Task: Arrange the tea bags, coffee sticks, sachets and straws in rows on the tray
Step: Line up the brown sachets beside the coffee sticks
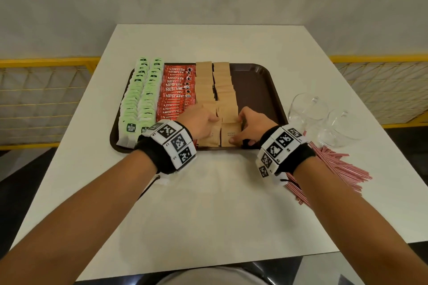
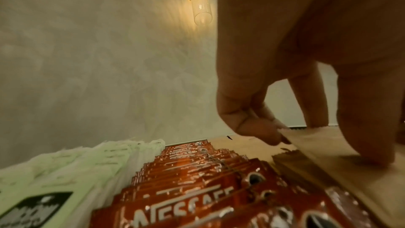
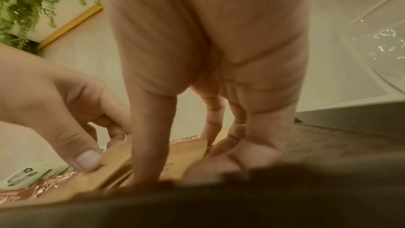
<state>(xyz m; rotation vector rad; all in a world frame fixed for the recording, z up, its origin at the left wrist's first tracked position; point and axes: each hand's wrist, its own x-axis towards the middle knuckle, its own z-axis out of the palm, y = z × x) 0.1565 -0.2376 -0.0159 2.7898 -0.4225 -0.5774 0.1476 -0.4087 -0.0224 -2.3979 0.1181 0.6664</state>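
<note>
A brown tray [image 1: 254,85] holds two rows of green tea bags [image 1: 139,99] at its left, then red coffee sticks [image 1: 176,92], then two rows of brown sachets [image 1: 223,85]. Both hands work at the near end of the sachet rows. My left hand [image 1: 214,122] pinches sachets of the left row [image 2: 317,145], thumb on the near face and curled fingers behind. My right hand [image 1: 238,129] grips the nearest sachets of the right row [image 1: 228,136], thumb [image 3: 149,162] in front and fingers behind. Red-and-white straws [image 1: 335,166] lie on the table, partly under my right wrist.
Two clear glass mugs [image 1: 310,109] stand on the white table just right of the tray. The tray's right strip [image 3: 328,153] is bare brown surface. A yellow railing [image 1: 46,62] runs behind the table on both sides.
</note>
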